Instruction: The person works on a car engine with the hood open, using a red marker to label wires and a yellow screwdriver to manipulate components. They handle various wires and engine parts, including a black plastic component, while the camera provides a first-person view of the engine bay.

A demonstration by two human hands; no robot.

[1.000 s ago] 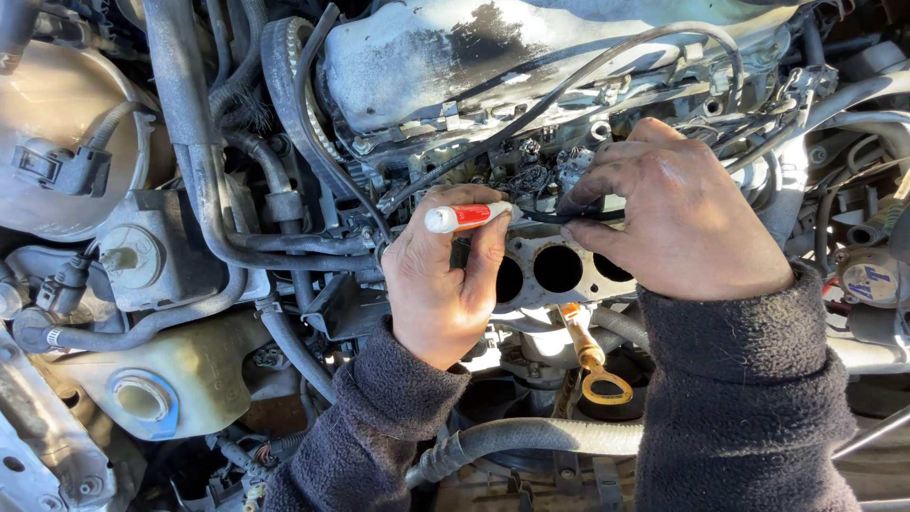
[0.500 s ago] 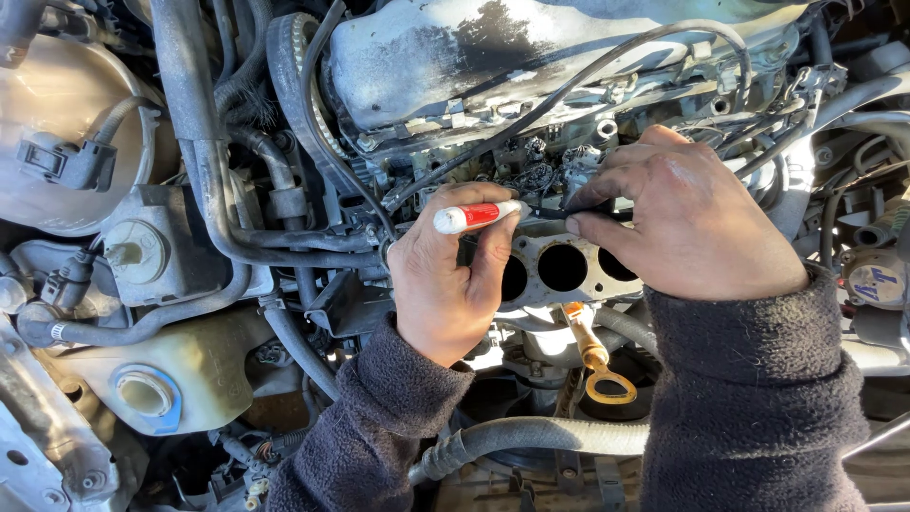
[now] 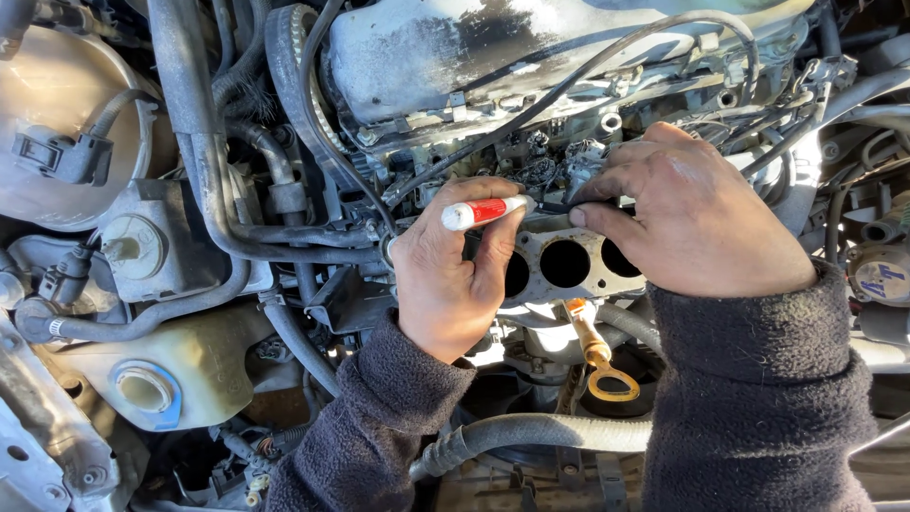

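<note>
At the far left sits a pale reservoir with a blue-ringed cap [image 3: 145, 391]; beside it black hoses [image 3: 204, 171] run down through the engine bay. Near the middle, the left hand [image 3: 450, 275] is curled shut around a small red-and-white tube [image 3: 483, 212], thumb and fingers pinching its body so that its dark tip points right; the tube lies level, just above the grey flange with round ports [image 3: 566, 264]. It looks light and soft-walled, likely to give under a squeeze, so the firmer end near the white cap seems the safest place to hold. Below the ports hangs a yellow dipstick loop [image 3: 613, 384]. To the right, the right hand [image 3: 697, 223] arches over the flange, its fingertips pressed together on something thin and dark at the tube's tip; what exactly it pinches cannot be told. Against the picture half a second earlier, both hands and the tube have barely shifted.
</note>
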